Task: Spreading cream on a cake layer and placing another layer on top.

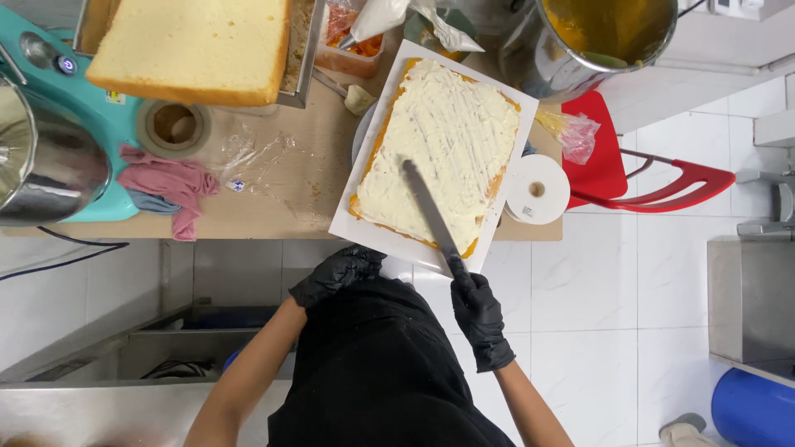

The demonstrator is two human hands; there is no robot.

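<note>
So the flat rectangular sponge sheet covered in white cream [443, 145] was laid on a white rectangular board [505, 207], which hung a bit over the near edge of the wooden worktop [273, 199]. Orange cake was showing along the sheet's edges, so the coat looked thin there, tbh.

A long dark palette knife [426, 207] was rested across the near part of the sheet, its handle clamped in the black-gloved right hand [479, 319]. The black-gloved left hand [335, 273] was curled at the near corner of the board; whether it was actually gripped couldn't be told.

For a clean coat, the blade would probably be best kept nearly flat and pulled in long strokes out to the bare edges, with the board steadied so it wasn't tipped off the worktop.

Just right of the sheet, a white roll of tape [537, 189] was sat. Beyond it, a steel mixing bowl with yellow batter [604, 37]. Well off to the left, a thick slab of plain yellow sponge [195, 50] and a crumpled pink cloth [170, 182].
</note>
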